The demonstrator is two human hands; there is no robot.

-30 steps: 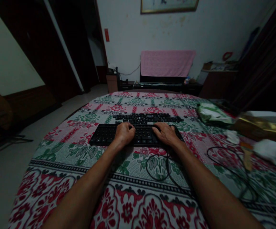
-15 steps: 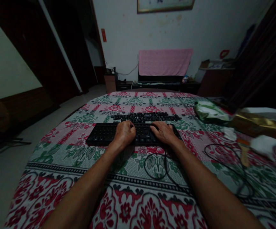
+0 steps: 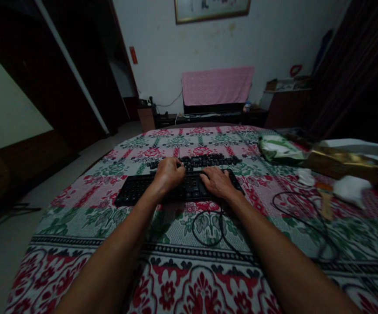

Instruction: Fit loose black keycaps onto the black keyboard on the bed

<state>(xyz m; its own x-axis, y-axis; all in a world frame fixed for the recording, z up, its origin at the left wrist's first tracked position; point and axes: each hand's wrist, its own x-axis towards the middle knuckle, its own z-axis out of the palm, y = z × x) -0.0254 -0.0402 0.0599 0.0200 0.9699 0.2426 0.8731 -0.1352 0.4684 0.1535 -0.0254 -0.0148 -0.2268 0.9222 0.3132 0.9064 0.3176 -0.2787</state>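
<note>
A black keyboard (image 3: 136, 188) lies flat on the patterned tablecloth, with many of its keycaps off on the left part. Beyond its far edge runs a heap of loose black keycaps (image 3: 208, 160). My left hand (image 3: 169, 173) is raised over the keyboard's far edge by the keycaps, thumb and fingers closed in a pinch. What lies in that pinch, if anything, is too dark to make out. My right hand (image 3: 217, 181) holds the right part of the keyboard, its fingers bent over the far side and its thumb pointing left.
A black cable (image 3: 205, 242) loops on the tablecloth (image 3: 110, 218) in front of the keyboard. To the right lie a brush (image 3: 326, 204), crumpled white tissue (image 3: 352, 190), a green-white packet (image 3: 280, 148) and a golden box (image 3: 342, 161). A pink cloth (image 3: 218, 86) hangs against the far wall.
My left hand has lifted from the keys and moved forward to the loose keycaps. The right hand stays on the keyboard. The view has shifted slightly.
</note>
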